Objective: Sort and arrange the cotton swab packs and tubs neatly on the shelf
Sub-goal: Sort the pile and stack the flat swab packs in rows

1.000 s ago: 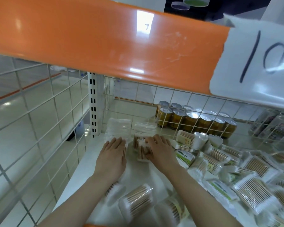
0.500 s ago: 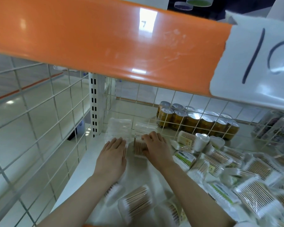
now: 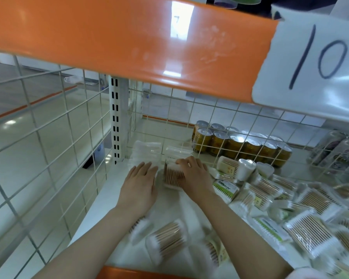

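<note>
My right hand (image 3: 193, 174) lies over a clear pack of wooden-stemmed swabs (image 3: 172, 176) near the shelf's back left, fingers curled on its far edge. My left hand (image 3: 139, 184) rests flat, fingers straight, on the white shelf (image 3: 101, 198) just left of that pack. Two clear packs of white swabs (image 3: 147, 150) stand against the back wire grid. Several loose swab packs (image 3: 308, 236) and tubs (image 3: 246, 170) lie jumbled over the right half. More packs (image 3: 167, 240) lie between my forearms near the front edge.
An orange shelf edge (image 3: 129, 41) with a white tag marked 10 (image 3: 318, 61) hangs overhead. Wire grid (image 3: 48, 137) closes the left side and back. Gold cans (image 3: 236, 146) stand behind the back grid. A slotted white upright (image 3: 116, 121) stands at the back left corner.
My right hand has slid the wooden-stemmed pack back and left, up to the clear packs at the grid. The left hand has stayed flat in place.
</note>
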Demonstrator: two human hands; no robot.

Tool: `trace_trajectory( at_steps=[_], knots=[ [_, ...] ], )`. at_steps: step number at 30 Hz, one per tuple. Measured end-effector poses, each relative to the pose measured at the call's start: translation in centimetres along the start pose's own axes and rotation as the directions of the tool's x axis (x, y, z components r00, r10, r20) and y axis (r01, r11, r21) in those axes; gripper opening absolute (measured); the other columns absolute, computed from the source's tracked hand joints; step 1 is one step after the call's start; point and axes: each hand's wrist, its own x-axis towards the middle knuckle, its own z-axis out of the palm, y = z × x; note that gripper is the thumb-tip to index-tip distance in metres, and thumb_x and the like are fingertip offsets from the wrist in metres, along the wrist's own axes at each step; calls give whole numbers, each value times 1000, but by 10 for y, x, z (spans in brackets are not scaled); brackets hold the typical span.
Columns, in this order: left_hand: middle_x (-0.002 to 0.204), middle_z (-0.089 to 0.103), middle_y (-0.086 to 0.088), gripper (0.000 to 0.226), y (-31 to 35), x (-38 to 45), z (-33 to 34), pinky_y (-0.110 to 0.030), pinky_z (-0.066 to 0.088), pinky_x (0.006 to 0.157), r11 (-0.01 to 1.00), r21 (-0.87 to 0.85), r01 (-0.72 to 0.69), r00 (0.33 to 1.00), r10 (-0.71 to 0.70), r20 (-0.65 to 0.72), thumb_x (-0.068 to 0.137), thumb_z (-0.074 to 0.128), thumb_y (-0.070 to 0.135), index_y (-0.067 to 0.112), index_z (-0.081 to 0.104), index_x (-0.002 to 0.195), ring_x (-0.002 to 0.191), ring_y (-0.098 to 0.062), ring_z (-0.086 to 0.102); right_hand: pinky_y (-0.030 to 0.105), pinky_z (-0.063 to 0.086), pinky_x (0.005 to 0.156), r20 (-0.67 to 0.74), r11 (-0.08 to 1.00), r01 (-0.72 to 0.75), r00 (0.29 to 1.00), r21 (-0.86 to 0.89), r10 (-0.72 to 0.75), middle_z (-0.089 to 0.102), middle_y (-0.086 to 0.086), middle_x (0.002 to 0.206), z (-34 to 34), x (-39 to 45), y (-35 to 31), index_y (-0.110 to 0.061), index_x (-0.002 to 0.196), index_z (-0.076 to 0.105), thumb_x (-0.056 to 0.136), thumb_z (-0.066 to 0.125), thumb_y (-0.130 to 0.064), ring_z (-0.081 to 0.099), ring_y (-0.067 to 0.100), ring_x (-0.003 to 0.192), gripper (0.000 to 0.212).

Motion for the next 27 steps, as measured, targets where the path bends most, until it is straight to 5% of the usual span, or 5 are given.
trace_trajectory(
  at_steps=[9,14,18,27],
  knots=[
    [89,69,-6,48,25,-10,-17,-35,53,69,994,-70,-80,997,80,6,69,32,25,8,70,92,77,-27,67,31,31,102,-26,991,-129,991,35,130,38,1,136,-11,-30,23,-23,136,36,89,54,-21,34,21,127,50],
    [123,55,2,54,44,-20,-17,-26,39,86,996,-92,-23,982,40,187,78,23,36,24,55,121,110,-19,51,32,39,93,-33,978,-194,980,74,197,41,6,135,-17,-54,32,-21,135,38,87,52,-16,43,24,119,50],
    [129,52,5,35,66,-24,-22,-25,42,86,989,-144,-46,969,80,235,92,42,24,25,53,125,115,-16,49,33,44,85,-36,959,-251,966,131,257,42,7,133,-22,-75,38,-21,136,38,86,52,-14,50,25,109,53],
    [129,51,7,38,107,-34,-21,-26,42,87,972,-222,-78,937,148,317,94,40,24,27,45,131,113,-13,50,31,44,81,-91,927,-336,931,165,354,49,7,125,-44,-129,64,-19,129,47,86,52,-13,52,25,107,44]
  ],
)
